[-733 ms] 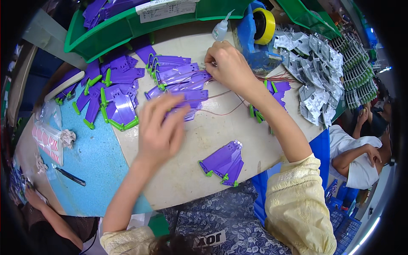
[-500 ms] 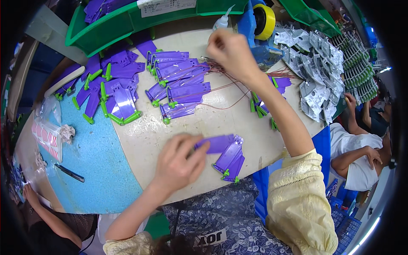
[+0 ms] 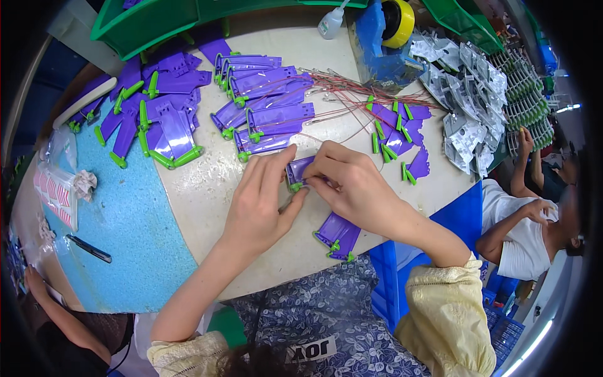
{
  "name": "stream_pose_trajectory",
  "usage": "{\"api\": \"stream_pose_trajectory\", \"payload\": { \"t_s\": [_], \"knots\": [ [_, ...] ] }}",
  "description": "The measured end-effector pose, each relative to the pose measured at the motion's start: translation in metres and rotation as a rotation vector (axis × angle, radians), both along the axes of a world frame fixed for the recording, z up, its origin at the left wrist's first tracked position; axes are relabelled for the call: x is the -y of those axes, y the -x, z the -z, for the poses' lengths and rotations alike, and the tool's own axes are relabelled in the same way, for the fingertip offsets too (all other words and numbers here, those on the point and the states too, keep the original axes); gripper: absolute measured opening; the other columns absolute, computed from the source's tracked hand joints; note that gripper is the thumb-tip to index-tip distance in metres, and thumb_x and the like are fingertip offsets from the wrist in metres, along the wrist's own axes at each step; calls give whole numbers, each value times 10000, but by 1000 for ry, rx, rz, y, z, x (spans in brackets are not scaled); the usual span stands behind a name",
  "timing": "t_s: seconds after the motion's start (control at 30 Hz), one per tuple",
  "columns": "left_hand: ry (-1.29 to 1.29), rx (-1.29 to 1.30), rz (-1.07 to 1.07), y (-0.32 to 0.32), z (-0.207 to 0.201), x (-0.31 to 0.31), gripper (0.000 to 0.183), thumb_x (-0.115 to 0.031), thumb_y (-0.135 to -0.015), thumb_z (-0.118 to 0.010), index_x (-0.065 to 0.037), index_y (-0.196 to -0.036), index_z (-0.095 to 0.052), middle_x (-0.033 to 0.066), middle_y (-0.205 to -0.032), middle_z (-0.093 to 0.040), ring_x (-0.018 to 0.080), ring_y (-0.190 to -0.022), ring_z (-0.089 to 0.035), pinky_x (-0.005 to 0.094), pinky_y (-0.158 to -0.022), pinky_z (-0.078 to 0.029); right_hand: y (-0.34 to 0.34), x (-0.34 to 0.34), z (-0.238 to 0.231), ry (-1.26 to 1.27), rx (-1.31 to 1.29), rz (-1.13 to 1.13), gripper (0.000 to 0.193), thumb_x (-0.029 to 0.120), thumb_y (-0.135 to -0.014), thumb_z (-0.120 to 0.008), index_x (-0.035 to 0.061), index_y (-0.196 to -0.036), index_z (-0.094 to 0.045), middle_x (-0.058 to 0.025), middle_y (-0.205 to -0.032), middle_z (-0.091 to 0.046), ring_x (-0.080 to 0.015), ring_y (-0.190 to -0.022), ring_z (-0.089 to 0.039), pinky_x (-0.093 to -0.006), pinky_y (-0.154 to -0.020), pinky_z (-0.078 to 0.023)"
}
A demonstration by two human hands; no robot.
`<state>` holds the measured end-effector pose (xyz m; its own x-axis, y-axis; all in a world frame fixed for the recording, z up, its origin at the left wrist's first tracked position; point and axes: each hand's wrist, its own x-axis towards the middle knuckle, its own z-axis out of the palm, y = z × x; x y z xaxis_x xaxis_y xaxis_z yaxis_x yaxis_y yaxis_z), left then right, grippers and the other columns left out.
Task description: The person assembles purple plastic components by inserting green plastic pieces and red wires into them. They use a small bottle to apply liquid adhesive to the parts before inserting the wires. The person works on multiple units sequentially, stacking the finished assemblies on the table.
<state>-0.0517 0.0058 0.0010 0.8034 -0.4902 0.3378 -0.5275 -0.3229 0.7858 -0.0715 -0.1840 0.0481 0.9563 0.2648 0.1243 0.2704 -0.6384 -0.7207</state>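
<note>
A purple plastic part (image 3: 296, 168) with a green end is between my two hands, above the table. My left hand (image 3: 251, 201) has its index finger and thumb closed around the part's left side. On its right side, the fingertips of my right hand (image 3: 355, 185) pinch together against the part; what lies between them is hidden. Close to my body lie a few similar purple parts (image 3: 339, 232) with green ends. Just beyond my hands, more purple parts (image 3: 279, 116) rest in an overlapping row, with thin reddish wires (image 3: 358, 88) reaching right from them.
Purple and green parts (image 3: 173, 129) are heaped at left, by a blue mat (image 3: 138, 226) carrying a black pen-like tool (image 3: 90, 249). A squeeze bottle (image 3: 330, 24), a tape dispenser (image 3: 383, 47) and stacked metal plates (image 3: 465, 94) stand far right. Other people sit at both sides.
My right hand has come back from the wire ends toward me and met my left hand. The purple part in my left hand is now turned and held between both hands.
</note>
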Motion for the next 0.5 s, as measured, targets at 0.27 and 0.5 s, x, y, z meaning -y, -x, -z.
{"api": "stream_pose_trajectory", "payload": {
  "t_s": [0.27,0.5],
  "knots": [
    [142,-188,14,-7,4,-4,677,10,-720,-848,-10,-1320,-535,152,-1076,-663,287,-962,-695,379,-822,-583,-10,0,0,-49,-211,5,96,2,-806,-759,-19,-899,-754,-78,-727,-598,-142,-612,-531,-320,-543,-410],
    [78,-161,-3,-9,0,-5,557,-35,-678,-875,-5,-1167,-610,141,-1045,-657,270,-911,-687,367,-782,-577,-1,-1,1,-60,-155,-84,152,11,-849,-727,-34,-991,-762,-79,-726,-578,-167,-604,-529,-328,-538,-408]
  ]
}}
